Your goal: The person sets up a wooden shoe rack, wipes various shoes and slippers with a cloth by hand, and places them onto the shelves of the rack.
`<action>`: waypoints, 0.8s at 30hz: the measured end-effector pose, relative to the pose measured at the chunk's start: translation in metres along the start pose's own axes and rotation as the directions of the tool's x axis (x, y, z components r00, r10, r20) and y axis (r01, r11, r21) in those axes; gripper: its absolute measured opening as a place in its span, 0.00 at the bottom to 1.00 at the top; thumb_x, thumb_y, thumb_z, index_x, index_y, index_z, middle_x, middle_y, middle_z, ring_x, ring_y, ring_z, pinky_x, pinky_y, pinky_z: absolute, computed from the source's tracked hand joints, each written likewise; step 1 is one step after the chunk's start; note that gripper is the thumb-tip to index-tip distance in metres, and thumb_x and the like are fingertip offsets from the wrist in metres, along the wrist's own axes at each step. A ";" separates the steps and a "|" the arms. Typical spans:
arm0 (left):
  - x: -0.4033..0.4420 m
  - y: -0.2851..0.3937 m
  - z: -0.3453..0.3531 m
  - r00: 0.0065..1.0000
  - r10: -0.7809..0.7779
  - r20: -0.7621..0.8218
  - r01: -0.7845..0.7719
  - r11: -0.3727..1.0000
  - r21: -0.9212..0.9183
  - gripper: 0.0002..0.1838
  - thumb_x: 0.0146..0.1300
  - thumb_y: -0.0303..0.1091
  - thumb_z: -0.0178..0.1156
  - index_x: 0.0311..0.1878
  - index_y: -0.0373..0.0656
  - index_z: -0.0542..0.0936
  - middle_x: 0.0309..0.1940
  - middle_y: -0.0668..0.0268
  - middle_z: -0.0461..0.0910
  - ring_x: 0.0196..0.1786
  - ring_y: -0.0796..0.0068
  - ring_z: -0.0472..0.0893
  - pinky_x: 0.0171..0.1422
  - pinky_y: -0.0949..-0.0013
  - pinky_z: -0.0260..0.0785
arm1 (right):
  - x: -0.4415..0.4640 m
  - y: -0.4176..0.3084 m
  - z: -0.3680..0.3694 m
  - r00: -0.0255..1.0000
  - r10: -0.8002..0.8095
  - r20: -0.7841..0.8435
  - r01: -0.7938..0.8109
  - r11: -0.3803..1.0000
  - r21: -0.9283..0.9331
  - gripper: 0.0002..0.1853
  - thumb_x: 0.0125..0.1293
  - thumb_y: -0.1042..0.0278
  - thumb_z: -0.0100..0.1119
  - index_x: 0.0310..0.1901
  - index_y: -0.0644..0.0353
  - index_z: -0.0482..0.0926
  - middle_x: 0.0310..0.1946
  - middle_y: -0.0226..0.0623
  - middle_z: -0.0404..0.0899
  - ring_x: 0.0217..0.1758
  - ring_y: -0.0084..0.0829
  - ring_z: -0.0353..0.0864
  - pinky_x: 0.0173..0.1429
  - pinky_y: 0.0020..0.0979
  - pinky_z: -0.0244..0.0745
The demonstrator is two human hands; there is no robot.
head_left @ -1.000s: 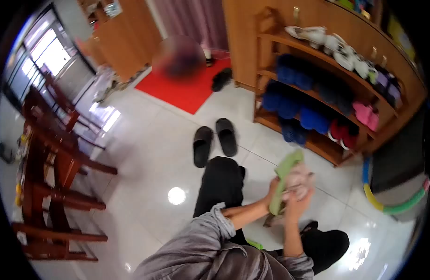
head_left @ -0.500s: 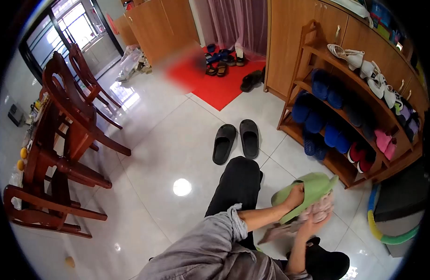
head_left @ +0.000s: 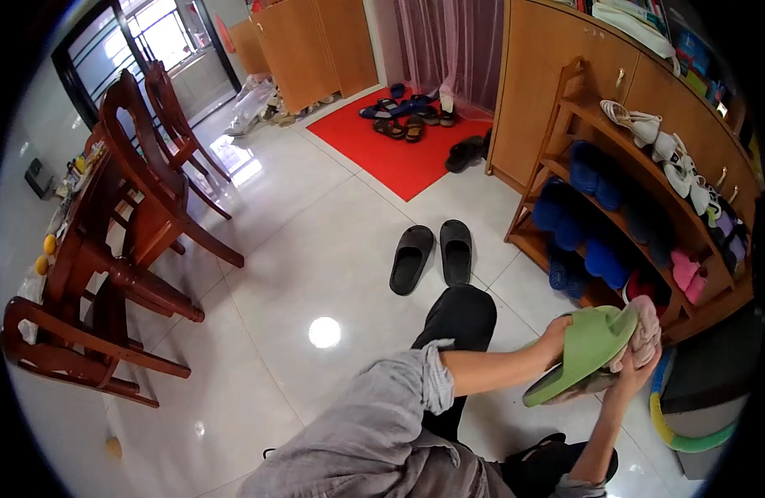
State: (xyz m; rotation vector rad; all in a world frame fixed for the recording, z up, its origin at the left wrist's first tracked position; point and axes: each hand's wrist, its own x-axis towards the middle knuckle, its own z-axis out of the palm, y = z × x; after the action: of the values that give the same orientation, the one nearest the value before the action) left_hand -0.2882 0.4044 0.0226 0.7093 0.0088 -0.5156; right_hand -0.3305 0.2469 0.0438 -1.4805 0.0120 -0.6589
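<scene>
A green slipper [head_left: 602, 339] is held up in front of the shoe rack. My left hand [head_left: 555, 339] reaches in under its strap and holds it, the fingers hidden inside. My right hand [head_left: 635, 378] is closed on a bunched pinkish-beige cloth [head_left: 645, 332], pressed around the slipper's toe end. Part of the cloth hangs beneath the sole. A pair of dark slippers, the left one [head_left: 411, 260] and the right one [head_left: 456, 253], stands on the tiled floor beyond my knee [head_left: 457, 319].
A wooden shoe rack [head_left: 562, 104] with several shoes and slippers stands at the right, before a wooden cabinet [head_left: 536, 75]. On a red mat [head_left: 399, 166] lie several sandals. Dark wooden chairs [head_left: 141, 166] stand at the left. A coloured hoop [head_left: 689, 442] leans at lower right.
Both hands have moved right and up with the green slipper. The cloth has shifted from under the slipper to around its toe end. The view has turned slightly.
</scene>
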 end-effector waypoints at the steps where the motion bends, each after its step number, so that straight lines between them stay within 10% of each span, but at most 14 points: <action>1: 0.005 0.002 0.004 1.000 0.003 -0.012 -0.003 1.000 -0.005 0.12 0.63 0.29 0.52 0.46 0.35 0.77 0.39 0.60 0.81 0.36 0.74 0.81 0.41 0.74 0.75 | 0.007 -0.013 0.006 0.996 0.010 0.090 -0.010 1.000 0.001 0.33 0.59 0.68 0.62 0.62 0.62 0.55 0.59 0.42 0.63 0.61 0.34 0.64 0.63 0.33 0.61; 10: 0.065 -0.033 -0.021 0.999 -0.036 -0.029 0.031 0.988 -0.151 0.17 0.67 0.41 0.44 0.46 0.37 0.75 0.33 0.61 0.79 0.32 0.68 0.80 0.34 0.68 0.75 | 0.018 0.071 -0.007 0.999 0.028 -0.045 -0.036 0.977 -0.210 0.37 0.51 0.77 0.62 0.63 0.58 0.56 0.58 0.40 0.61 0.59 0.33 0.64 0.63 0.31 0.59; 13: 0.081 -0.036 -0.053 0.900 -0.346 0.263 0.412 0.872 -0.264 0.24 0.68 0.45 0.34 0.52 0.37 0.72 0.41 0.59 0.78 0.39 0.64 0.80 0.39 0.65 0.76 | -0.013 0.053 0.026 0.987 -0.161 0.021 0.154 0.888 -0.433 0.39 0.50 0.76 0.64 0.62 0.60 0.54 0.56 0.41 0.61 0.59 0.35 0.63 0.63 0.34 0.58; 16: 0.076 -0.023 -0.006 0.961 -0.212 0.177 0.244 0.952 -0.185 0.20 0.68 0.43 0.39 0.52 0.39 0.72 0.38 0.61 0.77 0.36 0.68 0.79 0.36 0.65 0.76 | -0.004 0.034 0.038 0.938 -0.341 0.067 0.326 0.795 -0.511 0.38 0.51 0.71 0.66 0.61 0.64 0.56 0.56 0.44 0.62 0.59 0.35 0.64 0.62 0.32 0.59; 21: 0.056 -0.031 0.012 0.923 -0.366 0.118 0.343 0.922 0.179 0.24 0.66 0.47 0.47 0.60 0.43 0.65 0.49 0.61 0.73 0.47 0.71 0.77 0.49 0.69 0.74 | 0.062 0.023 0.010 0.933 0.055 -0.356 -0.095 0.991 -0.097 0.30 0.52 0.68 0.66 0.54 0.67 0.64 0.53 0.44 0.67 0.57 0.33 0.66 0.60 0.31 0.61; 24: 0.058 -0.044 0.011 0.985 -0.107 0.134 0.088 0.986 0.139 0.18 0.67 0.43 0.47 0.54 0.44 0.70 0.49 0.65 0.71 0.48 0.73 0.75 0.48 0.68 0.72 | 0.036 0.048 0.018 0.966 -0.166 -0.198 0.051 0.874 -0.483 0.30 0.49 0.65 0.66 0.53 0.64 0.66 0.49 0.46 0.69 0.52 0.41 0.70 0.54 0.37 0.66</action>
State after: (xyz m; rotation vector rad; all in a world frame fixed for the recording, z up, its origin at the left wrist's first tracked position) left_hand -0.2587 0.3433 -0.0064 0.8033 -0.1245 -0.6646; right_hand -0.2746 0.2464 0.0158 -1.8768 0.2942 -0.9705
